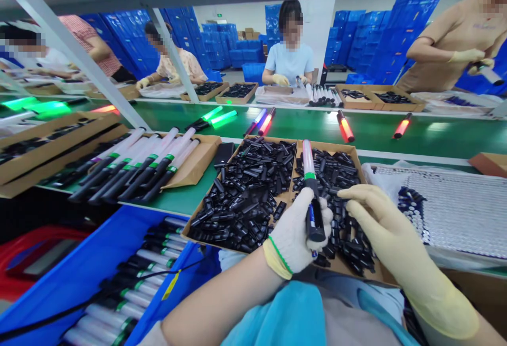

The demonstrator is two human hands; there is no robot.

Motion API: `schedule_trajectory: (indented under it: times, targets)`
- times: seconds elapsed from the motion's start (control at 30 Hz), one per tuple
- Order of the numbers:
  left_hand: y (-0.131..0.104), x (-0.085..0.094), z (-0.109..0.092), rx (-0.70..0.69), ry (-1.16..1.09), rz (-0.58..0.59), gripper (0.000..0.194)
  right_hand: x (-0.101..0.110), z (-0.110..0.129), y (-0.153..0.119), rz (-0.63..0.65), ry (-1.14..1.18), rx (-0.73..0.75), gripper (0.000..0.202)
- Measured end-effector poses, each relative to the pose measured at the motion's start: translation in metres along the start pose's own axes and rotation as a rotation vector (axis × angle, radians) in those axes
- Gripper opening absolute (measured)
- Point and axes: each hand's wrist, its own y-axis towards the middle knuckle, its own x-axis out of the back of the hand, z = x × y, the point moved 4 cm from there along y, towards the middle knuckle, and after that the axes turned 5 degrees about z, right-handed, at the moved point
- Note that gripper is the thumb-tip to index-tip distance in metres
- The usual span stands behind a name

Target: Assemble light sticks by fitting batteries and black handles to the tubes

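Note:
My left hand (295, 227), in a white knit glove over a yellowish one, is closed around a light stick (309, 161). The stick has a clear tube, a green ring and a black handle, and it tilts with its tube pointing away from me. The handle's battery slot is uncovered, showing a blue battery (312, 215) inside. Another small blue end shows below my left fingers. My right hand (374, 214), in a yellowish rubber glove, hovers over the right-hand carton of small black plastic parts (325, 169). Its fingers are stretched out and apart, with nothing visible between them.
Another carton of black parts (245, 193) adjoins on the left. Batteries fill a tray (455, 203) at right. Light sticks lie on the bench (146, 164) and in a blue bin (158, 293). Lit sticks (345, 127) rest on the green belt (301, 124); co-workers sit and stand beyond.

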Motion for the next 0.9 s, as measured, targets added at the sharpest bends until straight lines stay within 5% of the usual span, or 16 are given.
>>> schedule_trajectory:
  times: [0.3, 0.53, 0.73, 0.9]
  targets:
    - [0.0, -0.005, -0.005, -0.034, -0.105, -0.043, 0.04, -0.024, 0.014, -0.01, -0.053, -0.359, 0.213, 0.017]
    - [0.009, 0.005, 0.007, -0.113, -0.033, -0.154, 0.032, -0.048, -0.014, -0.005, 0.016, -0.154, 0.049, 0.006]
    - [0.009, -0.003, 0.0, -0.166, 0.045, -0.093, 0.033, -0.034, -0.022, -0.008, 0.052, 0.0, -0.129, 0.017]
    - [0.014, -0.006, 0.003, -0.164, 0.108, -0.082, 0.039, -0.034, -0.014, -0.008, 0.007, -0.072, -0.063, 0.017]
